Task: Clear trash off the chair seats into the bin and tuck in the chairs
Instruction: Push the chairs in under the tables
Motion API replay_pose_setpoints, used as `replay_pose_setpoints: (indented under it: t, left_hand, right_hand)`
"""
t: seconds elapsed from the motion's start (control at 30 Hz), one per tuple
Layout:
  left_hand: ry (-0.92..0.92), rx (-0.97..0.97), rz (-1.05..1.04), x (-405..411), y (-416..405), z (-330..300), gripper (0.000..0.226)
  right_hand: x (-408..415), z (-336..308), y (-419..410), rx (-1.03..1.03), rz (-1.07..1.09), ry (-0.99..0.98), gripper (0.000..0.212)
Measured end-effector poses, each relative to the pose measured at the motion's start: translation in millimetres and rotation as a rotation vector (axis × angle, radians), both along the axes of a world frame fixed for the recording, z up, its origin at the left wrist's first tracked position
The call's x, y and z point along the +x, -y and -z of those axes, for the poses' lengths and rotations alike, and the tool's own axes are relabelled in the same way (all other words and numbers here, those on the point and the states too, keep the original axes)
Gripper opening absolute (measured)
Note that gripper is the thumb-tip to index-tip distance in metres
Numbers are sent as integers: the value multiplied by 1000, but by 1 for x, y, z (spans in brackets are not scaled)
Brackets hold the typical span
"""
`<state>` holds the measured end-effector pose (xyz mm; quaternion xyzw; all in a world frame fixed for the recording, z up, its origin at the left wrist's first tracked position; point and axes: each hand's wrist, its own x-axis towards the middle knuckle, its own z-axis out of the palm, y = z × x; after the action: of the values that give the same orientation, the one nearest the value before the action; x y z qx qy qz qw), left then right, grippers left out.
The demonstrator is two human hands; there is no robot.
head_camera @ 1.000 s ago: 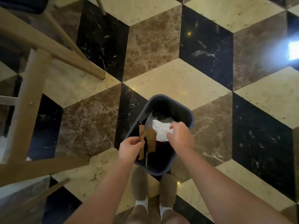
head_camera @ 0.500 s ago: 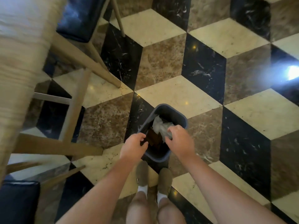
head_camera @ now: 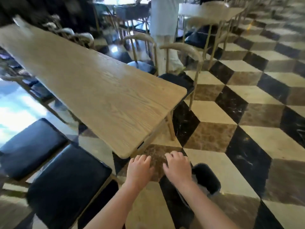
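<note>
Both hands hang in front of the body, nothing in either: the left hand [head_camera: 140, 169] and the right hand [head_camera: 177, 167] show loosely curled, empty fingers [head_camera: 171, 155], palms down over the floor. The dark bin [head_camera: 208, 177] stands on the tiles just beside the right wrist, something pale inside. Ahead stretches the wooden desk [head_camera: 99, 90]. Two black-cushioned seats [head_camera: 66, 182] sit at the left, bare on top.

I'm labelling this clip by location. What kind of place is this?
Probably a cafe or restaurant dining room: a long light-wood table lined with black-cushioned wooden chairs, more tables and chairs behind, and a polished cube-pattern marble floor.
</note>
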<state>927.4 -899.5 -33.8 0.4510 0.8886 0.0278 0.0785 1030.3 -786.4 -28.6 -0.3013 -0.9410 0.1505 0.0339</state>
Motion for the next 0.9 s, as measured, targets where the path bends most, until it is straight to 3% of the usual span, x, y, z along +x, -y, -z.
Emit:
replay_pose_setpoints:
  t: [0.33,0.63,0.9]
  left_hand:
    - [-106,169,-284,-50,198,-60,37]
    - [-180,169,-379,-84,412,-78,44]
    - [-161,289,-584,-104,541,-85,34]
  right_hand:
    - [-80,-55,166,98,-259,-56,36]
    - [-132,-75,371,75,-379,-102,36]
    - [-184,-83,499,81,-578,-119,35]
